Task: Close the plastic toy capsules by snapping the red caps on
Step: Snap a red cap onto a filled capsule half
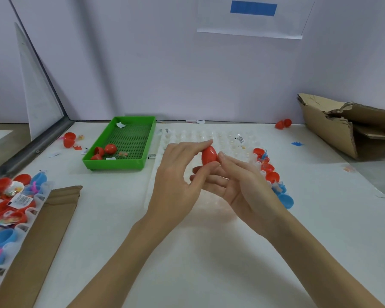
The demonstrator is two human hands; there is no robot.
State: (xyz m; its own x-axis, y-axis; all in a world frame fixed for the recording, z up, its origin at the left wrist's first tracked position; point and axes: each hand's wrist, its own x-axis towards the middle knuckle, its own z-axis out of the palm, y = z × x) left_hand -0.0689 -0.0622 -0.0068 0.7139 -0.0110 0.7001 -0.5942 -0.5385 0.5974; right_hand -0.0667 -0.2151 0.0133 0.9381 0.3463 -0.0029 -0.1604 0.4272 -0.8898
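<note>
While both hands pinch one red capsule (209, 154) mid-air above the clear tray (187, 135), L hand (178, 174) fingertips on top, R hand (238, 181) cradling below, the step looks like snapping. Seam's hidden; next prob. squeeze, then set it w/ the closed ones at 3 o'clock.

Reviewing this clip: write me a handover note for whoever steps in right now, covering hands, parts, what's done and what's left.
Left hand and right hand both pinch one red capsule above the clear tray; whether it has snapped shut cannot be told.
Clear tray: a column of red and blue pieces along its right edge; the other cells look mostly bare.
Green bin: a few red pieces.
Left crate: heap of red and blue capsules.
Loose red pieces lie left of the bin and at the far right by the box.
Left: finish this capsule, then cap the tray's column.
</note>
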